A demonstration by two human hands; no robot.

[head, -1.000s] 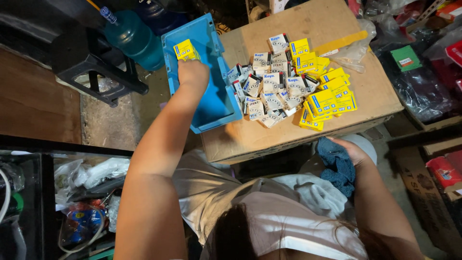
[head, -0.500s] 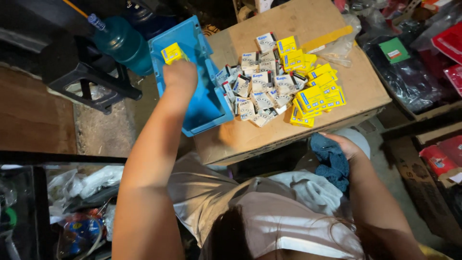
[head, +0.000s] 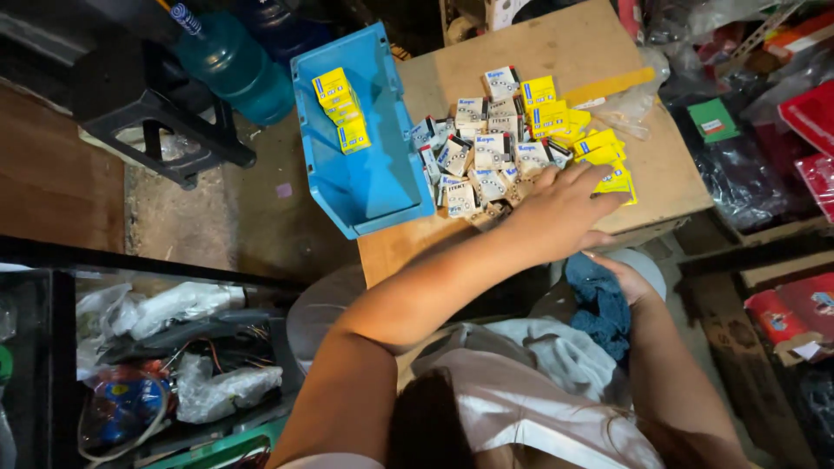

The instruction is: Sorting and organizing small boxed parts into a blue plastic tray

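Left hand (head: 565, 208) over yellow boxes (head: 608, 169) at table's (head: 599, 52) three o'clock edge, fingers spread, closure unclear; right hand (head: 630, 278) by blue cloth (head: 599, 304), likewise unclear; best gripped squarely before lifting toward blue bin (head: 382, 187) at nine o'clock.

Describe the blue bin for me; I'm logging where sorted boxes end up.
The blue bin looks like moulded plastic: a rectangular open-top tray with raised walls and a lower front lip. It sits tilted at the table's left edge, partly overhanging it. A few yellow boxes lie stacked near its far end; the rest is bare. Neither hand touches it.
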